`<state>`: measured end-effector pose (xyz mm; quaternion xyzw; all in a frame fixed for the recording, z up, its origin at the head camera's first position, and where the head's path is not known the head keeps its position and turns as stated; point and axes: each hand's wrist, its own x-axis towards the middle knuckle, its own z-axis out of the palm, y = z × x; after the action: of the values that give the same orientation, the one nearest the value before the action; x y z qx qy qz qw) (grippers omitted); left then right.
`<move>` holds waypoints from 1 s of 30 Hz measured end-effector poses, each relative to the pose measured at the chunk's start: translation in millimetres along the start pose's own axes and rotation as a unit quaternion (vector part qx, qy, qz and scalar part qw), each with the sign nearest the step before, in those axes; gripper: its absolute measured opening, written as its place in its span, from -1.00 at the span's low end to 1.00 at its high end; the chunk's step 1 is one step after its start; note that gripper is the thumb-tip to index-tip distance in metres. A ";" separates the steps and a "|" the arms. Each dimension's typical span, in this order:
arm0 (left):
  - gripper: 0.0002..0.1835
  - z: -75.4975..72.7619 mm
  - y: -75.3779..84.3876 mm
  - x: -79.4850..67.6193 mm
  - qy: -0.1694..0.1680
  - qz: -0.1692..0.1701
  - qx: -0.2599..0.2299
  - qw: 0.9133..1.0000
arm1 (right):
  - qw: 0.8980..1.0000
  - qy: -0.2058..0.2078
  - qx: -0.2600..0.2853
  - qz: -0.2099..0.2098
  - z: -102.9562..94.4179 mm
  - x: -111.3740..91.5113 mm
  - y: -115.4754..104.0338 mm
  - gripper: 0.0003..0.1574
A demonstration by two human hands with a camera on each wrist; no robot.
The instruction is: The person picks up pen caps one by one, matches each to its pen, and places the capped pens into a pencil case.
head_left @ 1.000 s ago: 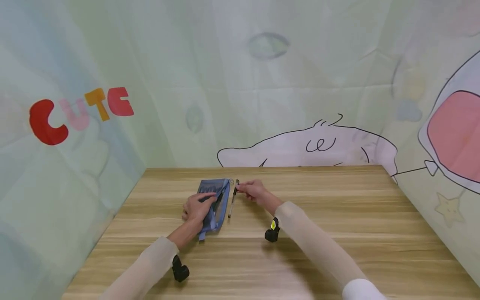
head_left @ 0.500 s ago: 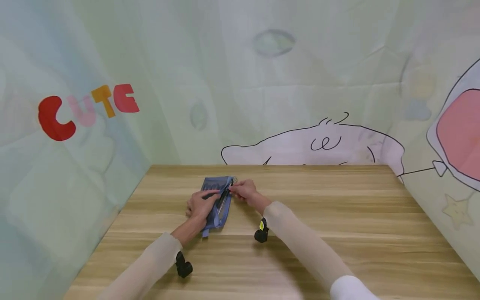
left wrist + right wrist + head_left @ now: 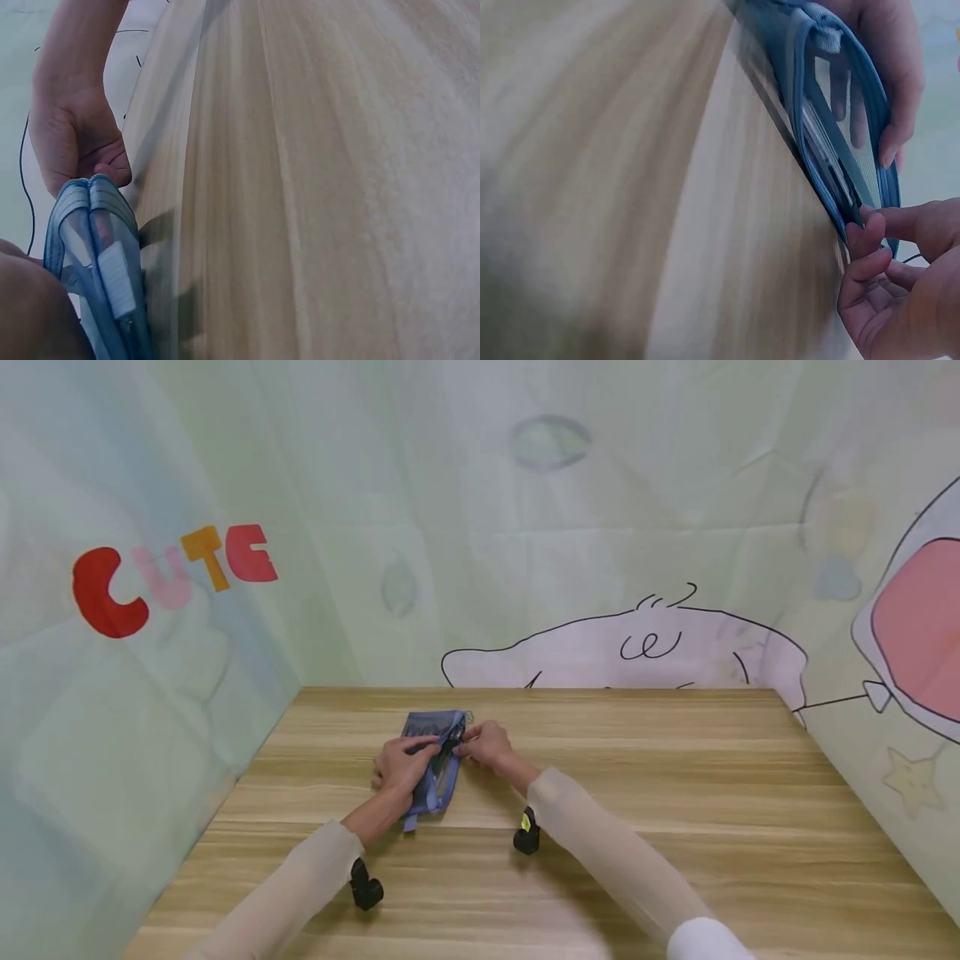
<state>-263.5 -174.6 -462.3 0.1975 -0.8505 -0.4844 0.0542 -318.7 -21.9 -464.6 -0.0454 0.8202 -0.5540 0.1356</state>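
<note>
A blue mesh pencil case (image 3: 435,720) lies on the table with its zipped side gaping. My left hand (image 3: 403,767) grips its upper side, the fingers (image 3: 901,112) showing through and behind the mesh in the right wrist view. Inside the opening lie several slim pens (image 3: 829,150), one of them with a clear barrel. At the far end of the opening, my right hand (image 3: 489,746) pinches the rim between thumb and curled index finger (image 3: 866,234). Whether its fingertips also touch a pen end is hidden.
The wood-grain table (image 3: 637,777) stretches away to the right and in front of the case. A printed cloth wall (image 3: 360,527) stands along the back and sides. Each wrist carries a small black camera (image 3: 527,833).
My right hand has brought a clear-barrelled pen leftward from the table into the pencil case. Its fingers have since shifted slightly down to the rim. My left hand keeps holding the case.
</note>
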 end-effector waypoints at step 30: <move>-0.70 -6.3 3.2 -1.7 -0.010 -0.003 -0.001 1.000 | 0.994 0.028 -0.082 -0.061 30.7 -8.1 0.5 -0.49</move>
<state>-261.1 -177.6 -456.2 0.1947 -0.8499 -0.4877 0.0446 -302.5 -47.5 -474.4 -0.0907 0.8620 -0.4932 0.0741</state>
